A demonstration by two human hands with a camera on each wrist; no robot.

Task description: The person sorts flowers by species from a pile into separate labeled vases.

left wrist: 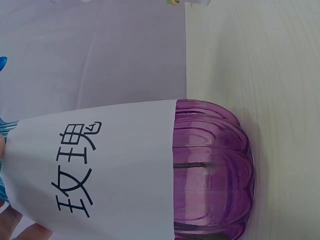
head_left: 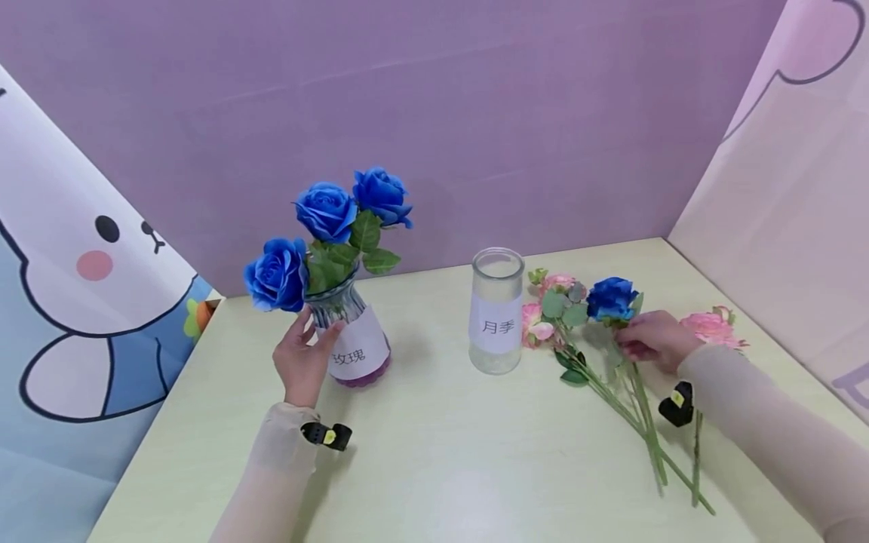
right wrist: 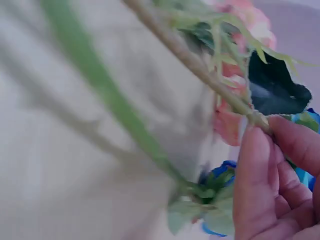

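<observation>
My left hand [head_left: 305, 354] holds the neck of a ribbed glass vase [left wrist: 215, 165], blue at the top and purple at the base, with thumb and fingers around it. Its white paper label [head_left: 354, 348] reads 玫瑰. Several blue roses [head_left: 326, 213] with green leaves stand in this vase. On the right side, my right hand [head_left: 655, 339] pinches a flower stem [right wrist: 200, 72] between thumb and fingertips, just below a blue rose [head_left: 611, 299]. Close by, another blue rose [right wrist: 220, 172] hangs at the end of a thick green stem in the right wrist view. The fingers partly hide the held bloom.
A clear glass vase [head_left: 498, 283] labelled 月季 stands mid-table. Pink flowers [head_left: 538, 328] lie beside it, and another pink flower [head_left: 713, 328] lies beyond my right hand. Crossed stems [head_left: 645, 426] extend toward the front. Purple backdrop [head_left: 441, 136] and printed side panels border the table.
</observation>
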